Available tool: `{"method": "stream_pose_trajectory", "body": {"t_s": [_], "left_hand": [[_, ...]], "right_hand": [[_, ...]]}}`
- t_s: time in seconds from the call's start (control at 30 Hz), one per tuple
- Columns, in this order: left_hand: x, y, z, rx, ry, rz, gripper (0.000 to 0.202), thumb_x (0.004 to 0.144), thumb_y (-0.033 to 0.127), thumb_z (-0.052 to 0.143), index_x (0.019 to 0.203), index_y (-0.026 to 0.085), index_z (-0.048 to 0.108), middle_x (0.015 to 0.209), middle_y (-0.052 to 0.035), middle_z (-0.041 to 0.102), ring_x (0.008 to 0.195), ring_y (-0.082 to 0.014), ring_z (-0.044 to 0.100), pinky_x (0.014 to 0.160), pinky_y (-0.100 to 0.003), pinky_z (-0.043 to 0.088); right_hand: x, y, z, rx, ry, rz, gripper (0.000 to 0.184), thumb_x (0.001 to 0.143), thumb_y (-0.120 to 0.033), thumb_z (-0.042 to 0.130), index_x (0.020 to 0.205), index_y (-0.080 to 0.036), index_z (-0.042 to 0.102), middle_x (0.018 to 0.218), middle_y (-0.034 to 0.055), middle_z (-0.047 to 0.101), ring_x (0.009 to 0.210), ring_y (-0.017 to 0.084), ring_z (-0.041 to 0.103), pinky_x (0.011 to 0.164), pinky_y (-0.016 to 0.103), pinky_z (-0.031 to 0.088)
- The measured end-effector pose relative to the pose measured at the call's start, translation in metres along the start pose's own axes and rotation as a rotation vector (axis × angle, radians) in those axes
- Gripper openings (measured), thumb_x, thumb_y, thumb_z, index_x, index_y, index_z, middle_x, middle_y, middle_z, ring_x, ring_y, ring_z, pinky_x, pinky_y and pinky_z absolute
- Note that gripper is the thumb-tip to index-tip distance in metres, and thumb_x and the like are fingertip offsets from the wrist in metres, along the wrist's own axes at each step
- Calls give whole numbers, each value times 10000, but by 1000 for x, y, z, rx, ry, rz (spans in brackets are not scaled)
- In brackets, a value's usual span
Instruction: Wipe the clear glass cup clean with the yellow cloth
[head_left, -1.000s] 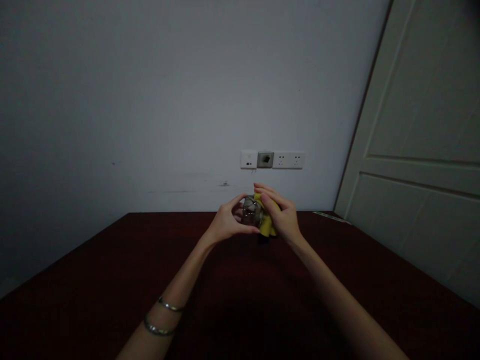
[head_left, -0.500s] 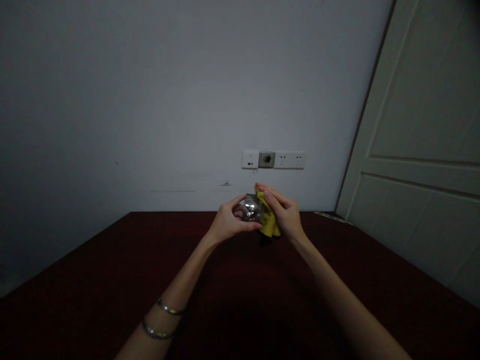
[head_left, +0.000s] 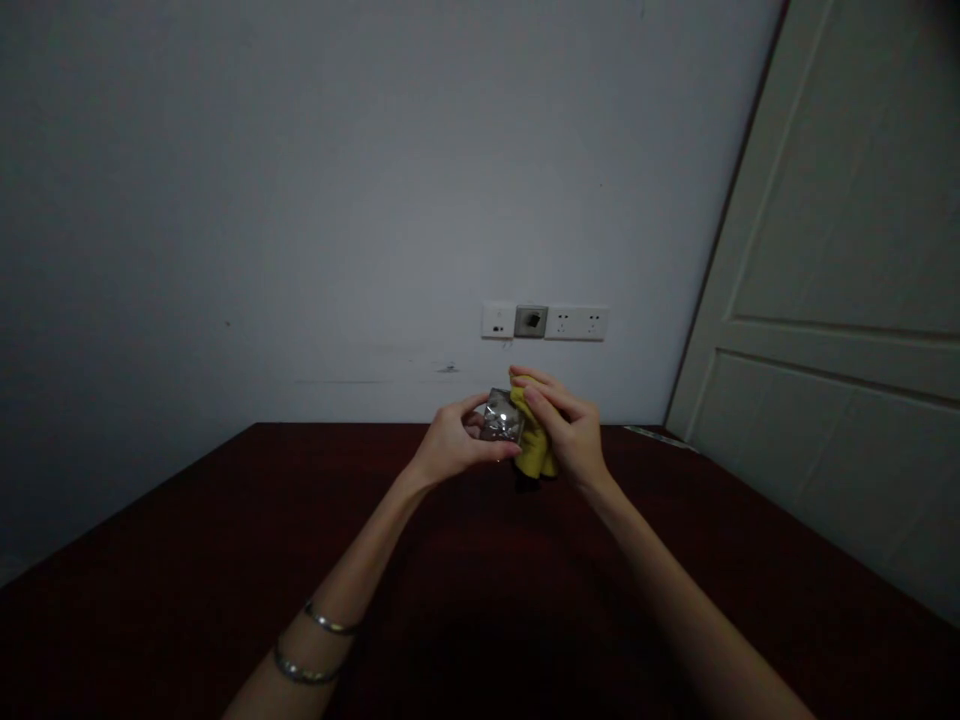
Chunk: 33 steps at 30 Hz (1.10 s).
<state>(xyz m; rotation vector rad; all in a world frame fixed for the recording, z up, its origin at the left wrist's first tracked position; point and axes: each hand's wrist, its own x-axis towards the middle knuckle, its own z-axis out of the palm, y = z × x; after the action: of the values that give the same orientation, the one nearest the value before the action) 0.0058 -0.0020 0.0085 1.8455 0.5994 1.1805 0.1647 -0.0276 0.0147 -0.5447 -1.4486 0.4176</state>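
Note:
My left hand (head_left: 454, 440) grips a small, clear, shiny glass-like object (head_left: 501, 416) between thumb and fingers. Its facets catch the light, but its exact kind is hard to make out. Pressed against the object's right side is a yellow cloth (head_left: 534, 440), bunched in my right hand (head_left: 564, 420). A dark part of the cloth hangs below the fingers. Both hands are held close together above the dark red tabletop (head_left: 300, 540), near its far edge. Two silver bangles (head_left: 304, 665) circle my left forearm.
Behind the table rises a pale wall (head_left: 337, 200) with a row of sockets and switches (head_left: 574, 322). A light panelled door (head_left: 832, 300) stands along the right side. A thin flat strip (head_left: 660, 437) lies at the table's far right edge.
The clear object has tilted slightly in my left hand, and the cloth has shifted a little against it. The view has moved slightly; both grips stay the same.

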Motion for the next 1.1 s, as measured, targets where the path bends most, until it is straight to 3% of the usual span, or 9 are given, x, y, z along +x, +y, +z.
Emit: {"method": "stream_pose_trajectory", "body": {"t_s": [0.27, 0.43, 0.5, 0.57, 0.73, 0.8, 0.97, 1.1], "left_hand": [[0, 0, -1, 240, 73, -4, 593, 607, 285, 763, 1149, 114, 594, 832, -32, 678, 706, -152, 617, 636, -256, 491], [-3, 6, 2, 417, 88, 50, 623, 573, 365, 795, 1131, 149, 623, 851, -35, 683, 717, -157, 602, 629, -253, 471], [-4, 8, 3, 465, 89, 52, 638, 559, 378, 800, 1133, 161, 627, 863, -41, 689, 746, -175, 609, 636, -260, 471], [-5, 9, 3, 497, 87, 41, 611, 574, 385, 786, 1124, 167, 634, 871, -46, 693, 758, -186, 615, 636, -264, 469], [-5, 7, 0, 536, 105, -23, 555, 602, 359, 751, 1113, 169, 641, 811, -41, 697, 731, -193, 622, 614, -259, 456], [-4, 6, -1, 531, 116, -26, 512, 612, 351, 737, 1082, 165, 651, 785, -40, 693, 711, -189, 618, 608, -260, 451], [-3, 6, -1, 507, 132, 5, 374, 622, 332, 713, 955, 164, 677, 757, -32, 680, 672, -170, 597, 606, -256, 438], [-2, 7, -1, 518, 129, -22, 438, 615, 335, 723, 1015, 165, 669, 744, -27, 684, 664, -171, 601, 588, -247, 429]], "right_hand": [[-7, -16, 4, -189, -252, -256, 174, 837, -234, 622, 927, -308, 752, 1143, 45, 670, 1180, 233, 566, 1025, 463, 439], [-4, -6, 6, -198, -58, -139, 168, 849, -254, 609, 931, -276, 754, 1126, 70, 671, 1049, 215, 630, 933, 422, 498], [-3, -3, 4, -214, -36, -104, 166, 852, -272, 606, 925, -269, 755, 1116, 73, 674, 1029, 217, 636, 911, 419, 508], [-1, -4, -1, -234, -103, -139, 170, 855, -270, 604, 937, -275, 752, 1137, 69, 667, 1060, 220, 624, 930, 426, 500], [-1, -15, -10, -305, -447, -292, 205, 859, -227, 596, 994, -294, 734, 1211, 56, 638, 1191, 232, 558, 1029, 466, 437], [-2, -16, -8, -326, -434, -303, 205, 863, -219, 589, 990, -284, 736, 1205, 65, 639, 1182, 231, 564, 1025, 464, 443], [-3, -12, 0, -336, -213, -268, 204, 858, -221, 595, 979, -305, 736, 1199, 59, 642, 1191, 246, 558, 1018, 495, 444], [-3, -13, -4, -321, -377, -315, 215, 858, -210, 593, 991, -307, 732, 1212, 50, 635, 1204, 232, 550, 1034, 477, 439]]}}
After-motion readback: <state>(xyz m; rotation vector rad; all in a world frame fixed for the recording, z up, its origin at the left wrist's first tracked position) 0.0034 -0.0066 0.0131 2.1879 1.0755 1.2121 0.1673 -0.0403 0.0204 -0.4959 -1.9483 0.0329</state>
